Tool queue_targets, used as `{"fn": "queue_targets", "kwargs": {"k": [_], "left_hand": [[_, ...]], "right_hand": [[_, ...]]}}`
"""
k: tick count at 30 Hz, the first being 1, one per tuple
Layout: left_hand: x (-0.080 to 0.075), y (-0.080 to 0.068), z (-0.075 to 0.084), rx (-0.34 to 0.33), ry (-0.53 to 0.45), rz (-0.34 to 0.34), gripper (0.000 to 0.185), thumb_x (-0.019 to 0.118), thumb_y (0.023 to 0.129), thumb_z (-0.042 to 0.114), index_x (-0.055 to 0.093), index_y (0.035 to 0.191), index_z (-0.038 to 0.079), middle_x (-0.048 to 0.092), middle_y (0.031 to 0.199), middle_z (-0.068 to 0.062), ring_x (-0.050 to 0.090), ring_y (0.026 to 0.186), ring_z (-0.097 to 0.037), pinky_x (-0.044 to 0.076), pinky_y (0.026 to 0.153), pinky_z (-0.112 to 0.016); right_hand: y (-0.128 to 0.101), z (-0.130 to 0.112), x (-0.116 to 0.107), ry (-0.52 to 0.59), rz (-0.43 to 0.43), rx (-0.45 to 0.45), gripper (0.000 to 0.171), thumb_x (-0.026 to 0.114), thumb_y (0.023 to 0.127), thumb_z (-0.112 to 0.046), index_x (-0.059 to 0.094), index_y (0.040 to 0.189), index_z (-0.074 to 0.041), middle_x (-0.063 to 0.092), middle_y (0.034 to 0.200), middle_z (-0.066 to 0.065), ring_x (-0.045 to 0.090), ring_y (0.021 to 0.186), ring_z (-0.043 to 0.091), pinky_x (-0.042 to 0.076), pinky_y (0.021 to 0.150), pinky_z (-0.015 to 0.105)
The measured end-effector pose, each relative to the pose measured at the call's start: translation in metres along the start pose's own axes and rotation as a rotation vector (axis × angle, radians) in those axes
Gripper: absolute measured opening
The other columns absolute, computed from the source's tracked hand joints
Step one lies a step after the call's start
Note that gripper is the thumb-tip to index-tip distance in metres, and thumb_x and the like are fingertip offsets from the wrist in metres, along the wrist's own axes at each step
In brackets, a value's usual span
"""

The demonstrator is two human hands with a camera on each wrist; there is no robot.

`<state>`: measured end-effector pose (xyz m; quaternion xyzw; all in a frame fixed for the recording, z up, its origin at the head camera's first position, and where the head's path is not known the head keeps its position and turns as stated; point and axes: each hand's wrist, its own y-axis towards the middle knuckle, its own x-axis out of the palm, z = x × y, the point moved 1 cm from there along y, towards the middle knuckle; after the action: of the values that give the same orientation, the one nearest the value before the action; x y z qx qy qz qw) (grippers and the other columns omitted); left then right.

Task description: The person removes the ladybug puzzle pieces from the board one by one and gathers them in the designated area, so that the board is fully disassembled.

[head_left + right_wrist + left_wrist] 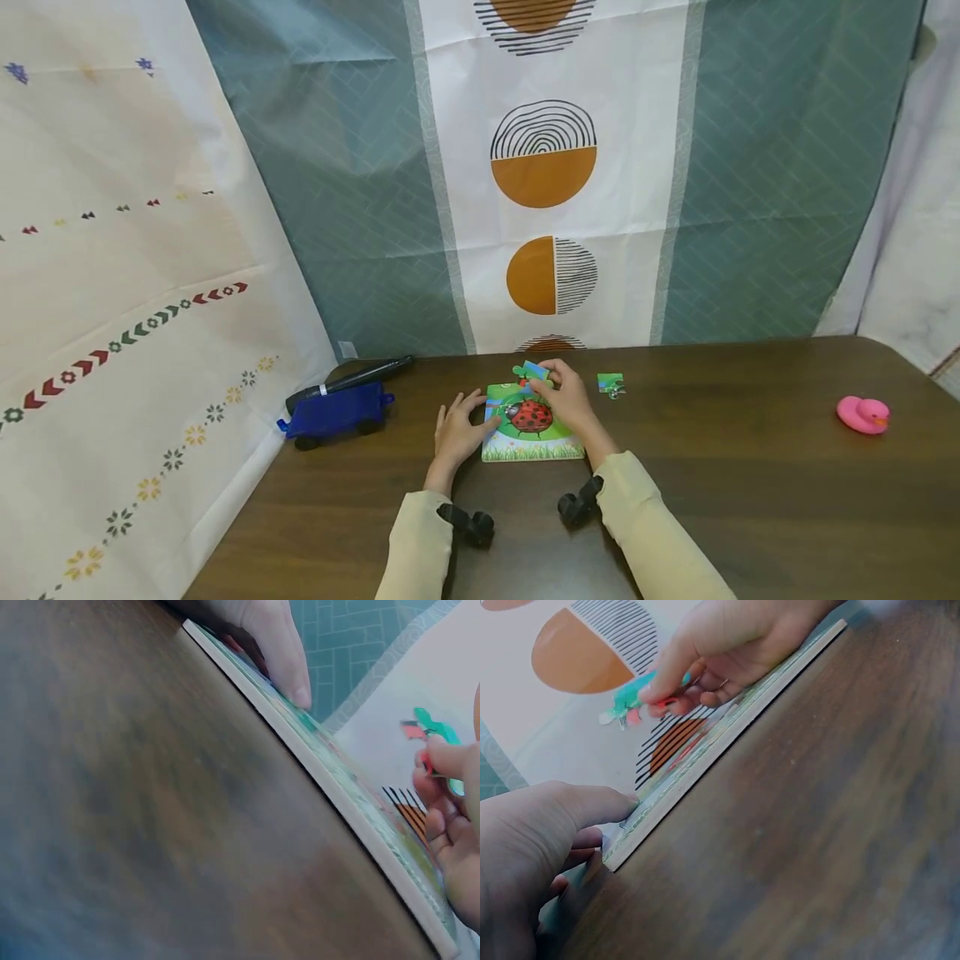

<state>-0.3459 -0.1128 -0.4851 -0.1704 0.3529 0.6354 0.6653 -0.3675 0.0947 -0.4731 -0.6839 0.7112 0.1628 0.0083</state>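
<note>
A wooden ladybug jigsaw puzzle board (534, 448) lies flat on the table, showing a red spotted ladybug over grass and flowers. My right hand (570, 407) pinches a blue and green puzzle piece (537, 371) between thumb and fingers, raised over the board's top edge. The right wrist view shows this piece (448, 733) tilted, with a red patch on it. My left hand (456, 435) rests at the board's left side, fingers spread. Its thumb (604, 804) lies on the board near the edge. Another loose puzzle piece (611, 382) sits right of the board.
On the left stand a blue toy cart (336, 414) with dark wheels and, behind it, a black marker (367, 375). A pink rubber duck (862, 415) sits far right on the brown table (735, 500). A patterned curtain (630, 275) hangs behind the table.
</note>
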Motion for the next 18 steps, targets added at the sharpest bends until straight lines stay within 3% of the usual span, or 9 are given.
{"fn": "queue_targets", "kwargs": {"k": [6, 11, 14, 18], "left_hand": [[-0.010, 0.006, 0.003, 0.013, 0.003, 0.007, 0.051, 0.070, 0.087, 0.031, 0.062, 0.130, 0.006, 0.050, 0.148, -0.012, 0.032, 0.146, -0.038, 0.008, 0.122, -0.061], [-0.001, -0.005, -0.002, 0.005, -0.011, 0.002, 0.050, 0.070, 0.086, 0.031, 0.063, 0.128, 0.005, 0.051, 0.147, -0.013, 0.034, 0.145, -0.040, 0.009, 0.121, -0.063], [0.002, -0.008, -0.003, -0.001, -0.025, 0.008, 0.049, 0.071, 0.085, 0.030, 0.063, 0.127, 0.005, 0.052, 0.146, -0.013, 0.034, 0.144, -0.040, 0.009, 0.120, -0.064], [-0.002, -0.002, -0.002, 0.007, -0.018, 0.012, 0.050, 0.070, 0.086, 0.031, 0.063, 0.128, 0.006, 0.051, 0.147, -0.013, 0.034, 0.144, -0.040, 0.009, 0.121, -0.063]], "right_hand": [[0.015, -0.019, -0.019, 0.035, 0.113, -0.048, 0.042, 0.066, 0.093, -0.022, 0.053, 0.130, -0.008, 0.072, 0.090, 0.013, 0.067, 0.091, 0.034, 0.046, 0.069, 0.023], [0.002, -0.014, -0.056, 0.047, 0.172, -0.034, 0.043, 0.066, 0.093, -0.024, 0.058, 0.130, -0.006, 0.074, 0.088, -0.005, 0.068, 0.081, 0.007, 0.054, 0.078, 0.019], [-0.003, -0.013, -0.087, 0.035, 0.153, 0.006, 0.048, 0.063, 0.095, -0.028, 0.055, 0.136, -0.006, 0.068, 0.095, -0.013, 0.062, 0.079, -0.007, 0.056, 0.088, 0.028], [-0.003, -0.014, -0.131, -0.094, 0.045, 0.064, 0.056, 0.059, 0.097, -0.036, 0.048, 0.144, -0.008, 0.063, 0.101, -0.013, 0.063, 0.088, 0.002, 0.053, 0.091, 0.040]]}}
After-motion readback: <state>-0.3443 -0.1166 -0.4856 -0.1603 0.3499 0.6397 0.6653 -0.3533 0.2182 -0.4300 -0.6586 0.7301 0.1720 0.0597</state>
